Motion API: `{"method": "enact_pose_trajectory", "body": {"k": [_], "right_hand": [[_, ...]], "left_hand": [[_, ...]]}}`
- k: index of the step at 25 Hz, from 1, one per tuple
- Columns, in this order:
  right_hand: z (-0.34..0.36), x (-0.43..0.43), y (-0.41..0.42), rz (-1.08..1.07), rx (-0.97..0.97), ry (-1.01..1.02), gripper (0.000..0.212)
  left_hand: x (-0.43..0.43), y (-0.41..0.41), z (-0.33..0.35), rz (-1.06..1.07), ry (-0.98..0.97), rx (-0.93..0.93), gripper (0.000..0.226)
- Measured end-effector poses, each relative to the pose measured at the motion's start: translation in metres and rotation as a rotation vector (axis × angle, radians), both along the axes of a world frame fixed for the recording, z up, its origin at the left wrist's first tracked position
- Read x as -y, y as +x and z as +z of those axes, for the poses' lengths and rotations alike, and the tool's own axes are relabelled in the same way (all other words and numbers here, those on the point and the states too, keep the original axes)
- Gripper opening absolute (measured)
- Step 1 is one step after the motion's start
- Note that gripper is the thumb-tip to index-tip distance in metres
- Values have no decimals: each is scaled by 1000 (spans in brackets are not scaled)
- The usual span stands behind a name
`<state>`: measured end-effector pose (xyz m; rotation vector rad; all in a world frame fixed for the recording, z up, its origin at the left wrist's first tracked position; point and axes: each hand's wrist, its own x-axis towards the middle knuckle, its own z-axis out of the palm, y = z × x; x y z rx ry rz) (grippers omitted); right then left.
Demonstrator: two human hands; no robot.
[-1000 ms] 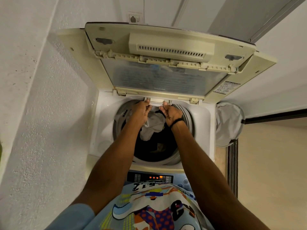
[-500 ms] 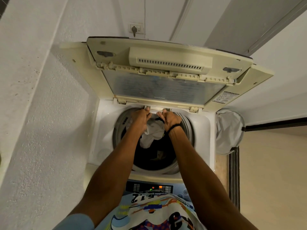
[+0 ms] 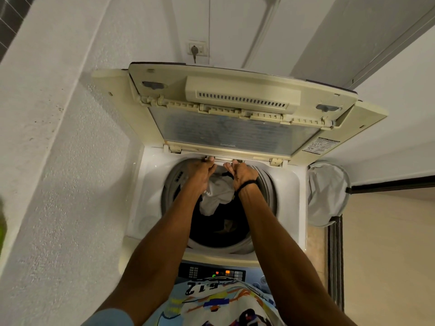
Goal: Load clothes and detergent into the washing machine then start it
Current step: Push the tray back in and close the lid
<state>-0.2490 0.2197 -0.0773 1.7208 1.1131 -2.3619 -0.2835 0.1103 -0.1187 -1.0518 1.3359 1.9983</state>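
Where one drawer (image 3: 223, 158) sits, left hand (image 3: 203, 169) and right hand (image 3: 242, 172) hold it.

The white top-load washer (image 3: 149, 184) stands with its lid (image 3: 235, 130) folded upright at the rear. The drum (image 3: 267, 184) holds clothes (image 3: 217, 196), a white garment over dark ones.

Digits that look like 512, upside down to me, on my printed shirt (image 3: 203, 287) below the lid (image 3: 211, 76), a small word on the lid's lower glass edge too blurred to read, a sticker (image 3: 320, 146) at the lid's right corner, print too fine to read.
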Motion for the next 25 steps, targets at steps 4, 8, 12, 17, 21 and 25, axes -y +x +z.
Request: {"method": "enact_pose_trajectory", "body": {"k": [4,8,12,17,21,25], "right_hand": [[2,1,4,-53,-24,-28,33],[-1,-3,8,-87,-66,-49,36],[-13,-2,4,-85,-97,-54,36],[-19,-4,3,-74,-95,-73,24],[-21,-3,3,-76,-77,-52,38],[-21,-4,4,-79,-81,-87,34]], "left_hand": [[7,7,3,-35,44,-67,5],[5,7,3,-7,45,-75,12],[-2,4,6,-9,-92,-60,11],[-1,3,4,-21,-112,-61,11],[0,4,6,-82,-81,-54,13],[-1,4,9,-25,-72,-34,10]]}}
